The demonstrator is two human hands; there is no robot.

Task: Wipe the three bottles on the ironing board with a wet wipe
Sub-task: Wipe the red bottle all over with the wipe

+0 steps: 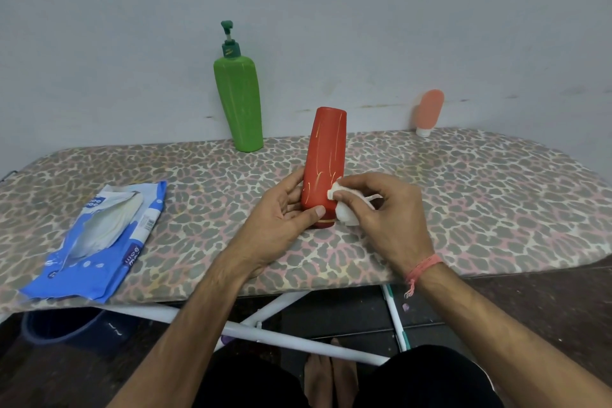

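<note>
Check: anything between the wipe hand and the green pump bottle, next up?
Nothing visible. The right hand presses the wet wipe on the red bottle; the green pump bottle stands behind-left by the wall, bare ironing board between.

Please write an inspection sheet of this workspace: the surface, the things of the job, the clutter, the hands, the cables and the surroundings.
Surface: ironing board with a leopard-print cover, on a white frame.
Job's things: red bottle standing cap-down near the front middle; green pump bottle upright at the back; small peach tube cap-down at the back right; white wet wipe against the lower right side of the red bottle.
Clutter: opened blue wipes pack lying at the left.
Hands: left hand grips the red bottle low down; right hand pinches the wet wipe.
Cables: nothing seen.
Surroundings: grey wall behind; dark floor; blue bucket under the board.
</note>
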